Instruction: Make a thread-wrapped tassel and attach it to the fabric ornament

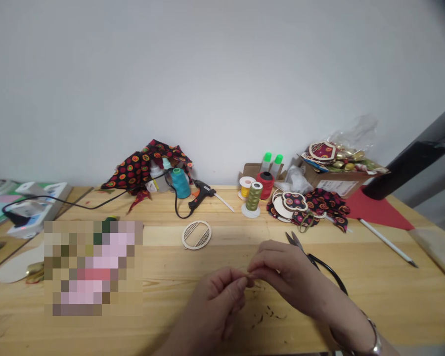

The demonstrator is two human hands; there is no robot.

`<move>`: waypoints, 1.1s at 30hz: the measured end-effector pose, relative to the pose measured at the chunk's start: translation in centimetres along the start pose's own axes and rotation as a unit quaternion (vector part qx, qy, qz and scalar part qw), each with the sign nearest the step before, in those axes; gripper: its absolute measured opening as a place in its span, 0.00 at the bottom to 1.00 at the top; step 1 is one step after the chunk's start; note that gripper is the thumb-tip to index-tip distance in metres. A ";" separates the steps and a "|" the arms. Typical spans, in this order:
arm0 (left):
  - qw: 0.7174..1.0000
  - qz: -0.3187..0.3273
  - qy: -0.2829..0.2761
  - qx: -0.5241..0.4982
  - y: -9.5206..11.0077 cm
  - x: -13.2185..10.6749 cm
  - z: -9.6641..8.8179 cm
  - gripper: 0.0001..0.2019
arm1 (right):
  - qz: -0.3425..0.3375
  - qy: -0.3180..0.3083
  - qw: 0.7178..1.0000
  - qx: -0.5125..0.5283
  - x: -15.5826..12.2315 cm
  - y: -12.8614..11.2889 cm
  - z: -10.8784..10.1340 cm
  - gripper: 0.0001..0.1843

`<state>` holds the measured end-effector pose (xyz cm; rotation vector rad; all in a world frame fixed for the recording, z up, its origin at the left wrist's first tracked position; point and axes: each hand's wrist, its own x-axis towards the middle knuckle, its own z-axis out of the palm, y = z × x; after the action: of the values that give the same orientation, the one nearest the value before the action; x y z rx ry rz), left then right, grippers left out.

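The left hand [217, 301] and the right hand [285, 274] meet low in the middle of the view, just above the near edge of the desk [356, 291]. Both hands are curled nearly shut. The thumb and forefinger tips of each are pressed together on a small item [250, 278] held between the two hands. It is thin and too small to tell what it is. The other fingers of the left hand fold loosely toward the palm, and those of the right hand arch over the pinch. A metal bracelet [373, 336] sits on the right wrist.

Short dark thread snippets [270, 312] lie on the wood just below the hands. A pair of scissors [298, 243] lies just behind the right hand, its blades pointing away from the person and its black handles partly hidden by the hand.

Further back, a round slotted disc [196, 234] lies flat on the desk, well apart from the hands. A black glue gun [202, 193] rests near a teal thread spool [180, 183], with patterned fabric [141, 165] heaped behind them against the wall. To the right stand an olive spool [253, 196], a yellow spool [246, 187] and a red spool [266, 184]. Beside them lie fabric-covered pieces [307, 205] and a cardboard box [337, 185].
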<state>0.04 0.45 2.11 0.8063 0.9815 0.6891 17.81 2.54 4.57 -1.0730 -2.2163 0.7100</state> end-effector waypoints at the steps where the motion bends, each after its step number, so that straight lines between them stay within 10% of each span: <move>1: 1.000 0.003 0.006 -0.002 0.0 0.0 0.0 0.13 | 0.000 0.006 1.000 0.002 0.0 0.0 0.0 0.07; 13: 0.996 0.009 0.084 -0.022 0.3 0.1 0.4 0.14 | -0.004 0.097 0.995 -0.015 0.3 0.9 0.2 0.07; 22: 0.988 0.011 0.138 -0.074 0.3 0.7 0.0 0.16 | 0.208 0.092 0.925 -0.305 -6.8 4.5 -0.9 0.07; 29: 0.995 0.002 0.051 -0.087 0.2 0.7 0.5 0.14 | 0.061 0.173 0.973 -0.141 -6.0 1.8 0.3 0.12; 33: 0.998 0.027 0.053 0.026 0.4 0.3 0.6 0.11 | 0.020 0.069 0.997 -0.023 -2.8 -0.2 1.1 0.30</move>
<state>0.62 0.72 2.53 0.8508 1.0796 0.7625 18.47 -0.08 3.21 -1.1572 -2.1086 0.5858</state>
